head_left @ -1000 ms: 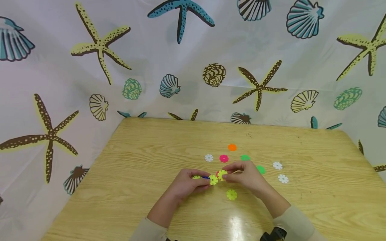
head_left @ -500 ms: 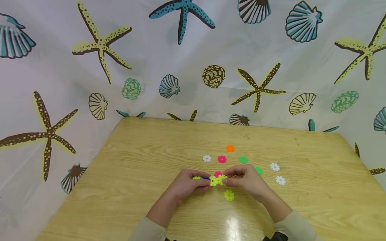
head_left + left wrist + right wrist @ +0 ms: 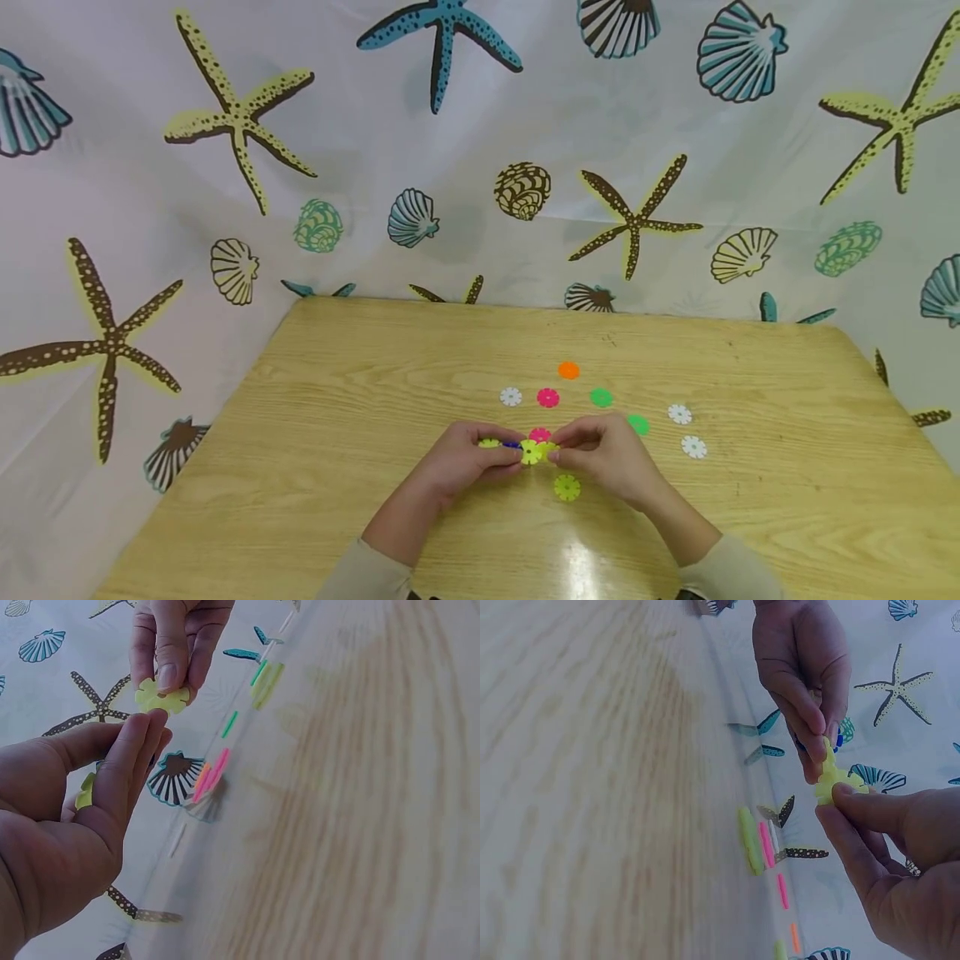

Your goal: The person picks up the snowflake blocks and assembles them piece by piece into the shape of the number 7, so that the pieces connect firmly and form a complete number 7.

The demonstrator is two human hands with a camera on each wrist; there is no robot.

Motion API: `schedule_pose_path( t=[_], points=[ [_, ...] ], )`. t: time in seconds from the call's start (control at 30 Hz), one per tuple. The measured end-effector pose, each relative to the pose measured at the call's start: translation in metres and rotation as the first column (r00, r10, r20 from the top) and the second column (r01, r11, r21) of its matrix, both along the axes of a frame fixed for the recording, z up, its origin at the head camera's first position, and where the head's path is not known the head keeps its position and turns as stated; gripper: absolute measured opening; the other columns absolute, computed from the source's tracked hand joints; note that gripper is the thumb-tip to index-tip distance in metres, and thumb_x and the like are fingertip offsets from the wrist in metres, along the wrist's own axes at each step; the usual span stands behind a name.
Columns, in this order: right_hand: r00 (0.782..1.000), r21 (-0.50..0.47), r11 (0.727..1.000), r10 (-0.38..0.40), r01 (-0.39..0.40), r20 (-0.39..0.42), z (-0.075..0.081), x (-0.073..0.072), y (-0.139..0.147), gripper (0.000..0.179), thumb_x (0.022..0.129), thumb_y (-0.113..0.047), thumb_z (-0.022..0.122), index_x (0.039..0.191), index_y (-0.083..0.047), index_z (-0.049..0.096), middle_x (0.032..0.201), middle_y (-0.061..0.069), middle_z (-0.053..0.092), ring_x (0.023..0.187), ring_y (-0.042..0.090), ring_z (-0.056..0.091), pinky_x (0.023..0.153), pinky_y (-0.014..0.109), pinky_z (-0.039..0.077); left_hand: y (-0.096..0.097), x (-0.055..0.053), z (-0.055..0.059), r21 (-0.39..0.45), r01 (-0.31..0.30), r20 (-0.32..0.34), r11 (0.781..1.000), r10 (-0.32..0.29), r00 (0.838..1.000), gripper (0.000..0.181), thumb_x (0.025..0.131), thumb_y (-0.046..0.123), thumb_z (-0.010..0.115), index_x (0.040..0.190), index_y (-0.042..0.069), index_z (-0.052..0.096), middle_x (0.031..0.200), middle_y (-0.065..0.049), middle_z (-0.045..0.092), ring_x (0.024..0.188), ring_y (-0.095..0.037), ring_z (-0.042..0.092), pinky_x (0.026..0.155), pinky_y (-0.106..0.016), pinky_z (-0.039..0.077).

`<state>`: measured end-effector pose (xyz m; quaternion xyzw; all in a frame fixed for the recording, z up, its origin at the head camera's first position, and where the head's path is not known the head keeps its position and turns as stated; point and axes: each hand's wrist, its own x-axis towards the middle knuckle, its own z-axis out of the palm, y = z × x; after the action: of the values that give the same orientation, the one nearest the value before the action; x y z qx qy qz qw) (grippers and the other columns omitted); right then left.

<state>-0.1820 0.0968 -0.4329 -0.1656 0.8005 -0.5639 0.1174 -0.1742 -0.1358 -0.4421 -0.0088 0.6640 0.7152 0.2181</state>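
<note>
In the head view my left hand (image 3: pixel 461 458) holds a small chain of notched plastic discs between thumb and fingers. A yellow disc (image 3: pixel 529 452) sticks out at its fingertips, a blue disc (image 3: pixel 513 445) shows between the fingers, and another yellow disc (image 3: pixel 489 443) shows over the hand. My right hand (image 3: pixel 611 460) pinches a further yellow disc (image 3: pixel 834 786), turned at an angle and meeting the edge of the left hand's outer disc. Fingers hide part of the chain. Just behind the fingertips lies a pink disc (image 3: pixel 539 436); a loose yellow disc (image 3: pixel 567 487) lies in front.
Loose discs lie on the wooden table (image 3: pixel 360 375) beyond the hands: orange (image 3: pixel 568 370), pink (image 3: pixel 548 397), white (image 3: pixel 511 397) and green (image 3: pixel 602 397). Another green disc (image 3: pixel 638 424) sits by the right hand, with two white discs farther right. A shell-patterned cloth (image 3: pixel 465 242) hangs behind.
My right hand has brought its yellow disc left and slightly down against the left hand's yellow disc, and the disc has turned more edge-on. The left hand stays nearly still.
</note>
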Motion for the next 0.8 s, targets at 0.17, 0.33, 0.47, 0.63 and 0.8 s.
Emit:
schedule_pose_path(
  t=[0.17,0.33,0.47,0.63,0.8],
  points=[
    [0.999,-0.011,0.999,-0.032,0.031,-0.014,0.0009,0.0015,-0.0034,0.015,0.084,-0.005,0.078,0.097,0.001,0.076,0.088,0.013,0.074,0.076,0.014,0.072,0.068,0.026,0.06,-0.0004,-0.0007,0.001,0.02,0.019,0.003,1.0,-0.019,1.0,0.033,0.092,0.0,0.068,0.124,-0.008,0.065,0.126,-0.024,0.062,0.09,-0.013,0.072,0.084,-0.026,0.059],
    [0.999,-0.017,0.999,-0.035,0.035,-0.002,-0.0004,0.0018,-0.0029,0.018,0.084,-0.006,0.079,0.099,0.003,0.075,0.09,0.015,0.073,0.078,0.015,0.071,0.067,0.023,0.059,-0.0011,-0.0012,-0.0022,0.027,0.043,-0.003,0.999,-0.043,0.999,0.032,0.093,-0.002,0.066,0.124,-0.009,0.065,0.127,-0.024,0.061,0.091,-0.014,0.072,0.085,-0.025,0.059],
    [0.999,-0.005,0.999,-0.033,0.033,-0.015,-0.0018,0.0013,-0.0024,0.017,0.084,-0.007,0.079,0.099,0.002,0.076,0.091,0.014,0.074,0.079,0.015,0.071,0.068,0.023,0.058,-0.0005,-0.0019,-0.0054,0.037,0.05,-0.011,0.998,-0.05,0.999,0.033,0.093,-0.002,0.066,0.125,-0.009,0.064,0.127,-0.022,0.061,0.091,-0.013,0.071,0.085,-0.026,0.059],
    [0.998,0.032,0.999,-0.02,0.022,-0.055,-0.0033,-0.0002,-0.0034,0.015,0.084,-0.011,0.08,0.096,-0.003,0.077,0.09,0.011,0.076,0.08,0.015,0.07,0.067,0.023,0.057,0.0008,-0.001,-0.0056,0.028,0.083,-0.025,0.996,-0.083,0.996,0.039,0.093,0.001,0.067,0.131,-0.005,0.062,0.117,-0.019,0.068,0.09,-0.014,0.072,0.087,-0.03,0.059],
    [0.998,0.033,0.999,-0.011,0.014,-0.065,-0.0034,0.0008,-0.0049,0.016,0.084,-0.011,0.08,0.097,-0.003,0.077,0.091,0.012,0.076,0.081,0.016,0.071,0.067,0.022,0.057,0.0021,0.0013,-0.0043,0.034,0.096,-0.03,0.995,-0.095,0.995,0.041,0.093,0.003,0.068,0.133,-0.004,0.06,0.112,-0.017,0.07,0.091,-0.014,0.072,0.088,-0.032,0.059]
  ],
)
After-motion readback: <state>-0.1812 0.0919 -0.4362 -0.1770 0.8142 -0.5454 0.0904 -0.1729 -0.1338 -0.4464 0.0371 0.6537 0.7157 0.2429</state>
